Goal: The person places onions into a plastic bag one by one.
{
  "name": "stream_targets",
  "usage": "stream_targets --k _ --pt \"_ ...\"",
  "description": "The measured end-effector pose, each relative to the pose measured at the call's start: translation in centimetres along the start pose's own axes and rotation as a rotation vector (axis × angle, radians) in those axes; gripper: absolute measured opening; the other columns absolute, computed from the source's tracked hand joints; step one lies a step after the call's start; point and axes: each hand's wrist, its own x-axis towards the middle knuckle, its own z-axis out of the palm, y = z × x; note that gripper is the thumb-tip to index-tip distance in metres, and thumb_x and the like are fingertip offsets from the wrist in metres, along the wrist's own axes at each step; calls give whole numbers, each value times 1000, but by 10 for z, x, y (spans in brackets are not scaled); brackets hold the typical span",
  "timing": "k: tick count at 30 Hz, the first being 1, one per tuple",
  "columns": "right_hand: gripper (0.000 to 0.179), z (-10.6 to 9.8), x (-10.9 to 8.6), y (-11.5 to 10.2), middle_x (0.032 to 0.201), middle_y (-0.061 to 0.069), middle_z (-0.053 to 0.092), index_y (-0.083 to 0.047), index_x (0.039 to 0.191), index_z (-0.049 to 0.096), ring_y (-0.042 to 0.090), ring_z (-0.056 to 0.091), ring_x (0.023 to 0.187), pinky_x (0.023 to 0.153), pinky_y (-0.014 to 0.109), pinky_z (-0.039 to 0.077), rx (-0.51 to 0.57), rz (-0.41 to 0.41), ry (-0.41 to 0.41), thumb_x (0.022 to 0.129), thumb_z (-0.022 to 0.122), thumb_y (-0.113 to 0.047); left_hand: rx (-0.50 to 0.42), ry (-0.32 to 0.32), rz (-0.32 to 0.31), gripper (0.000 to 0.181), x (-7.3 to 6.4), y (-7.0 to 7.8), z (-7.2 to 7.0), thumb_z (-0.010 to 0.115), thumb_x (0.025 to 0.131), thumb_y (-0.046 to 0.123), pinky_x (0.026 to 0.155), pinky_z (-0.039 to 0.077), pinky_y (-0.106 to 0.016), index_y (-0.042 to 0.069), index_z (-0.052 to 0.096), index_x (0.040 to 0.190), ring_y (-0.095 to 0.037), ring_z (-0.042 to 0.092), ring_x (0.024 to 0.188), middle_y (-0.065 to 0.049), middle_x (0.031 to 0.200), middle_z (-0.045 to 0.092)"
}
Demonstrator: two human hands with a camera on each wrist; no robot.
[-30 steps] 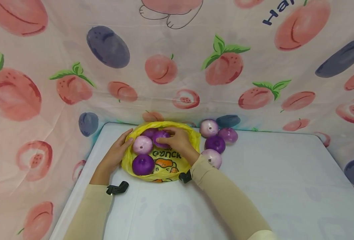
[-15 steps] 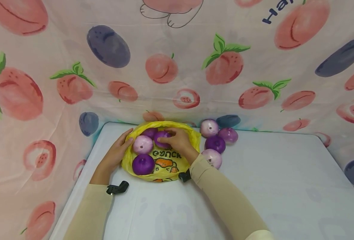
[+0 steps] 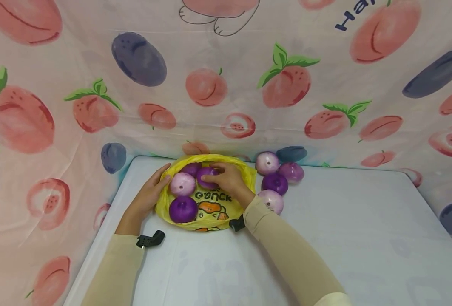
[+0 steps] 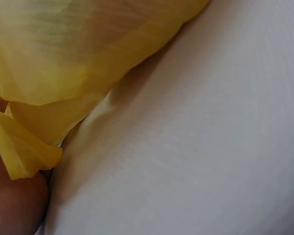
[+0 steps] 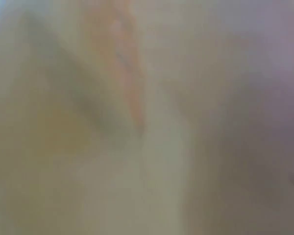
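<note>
On the worktop [image 3: 344, 229] we have a yellow bag [image 3: 218, 158], its nine o'clock rim pinched by our left hand [image 3: 149, 195], while inside, at two o'clock, our right hand [image 3: 230, 180] has its fingers clamped on a purple onion [image 3: 206, 173] at twelve.

1. What sort of place this is cannot be told for certain; it looks most like a cloth-screened corner arranged for recording.
2. A pink cloth [image 3: 245, 55], printed with peaches and dark oval fruit, hangs behind and along both sides, creased like fabric.
3. A table [image 3: 363, 221] with a white top stands close against it, filling the enclosed space.
4. Black devices [image 3: 151, 239] worn at both wrists suit a recording set-up.
5. The onions [image 3: 274, 183] and yellow bag [image 3: 231, 208] are everyday goods and settle nothing about home or workplace.
</note>
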Motion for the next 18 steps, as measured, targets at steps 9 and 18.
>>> stream_targets --k 9,18 --pt "63 -8 -6 -7 135 10 67 -14 134 68 29 62 125 102 41 55 -45 -16 -38 80 87 -41 -7 1 0 69 0 0 1 53 103 53 127 19 -54 33 25 163 -28 15 159 0 172 18" --pt "64 -17 -17 -19 139 11 65 -18 135 68 28 62 127 95 38 58 -40 -16 -49 79 88 -41 -9 3 -11 68 0 1 1 53 103 53 128 18 -54 35 25 163 -27 14 159 0 172 18"
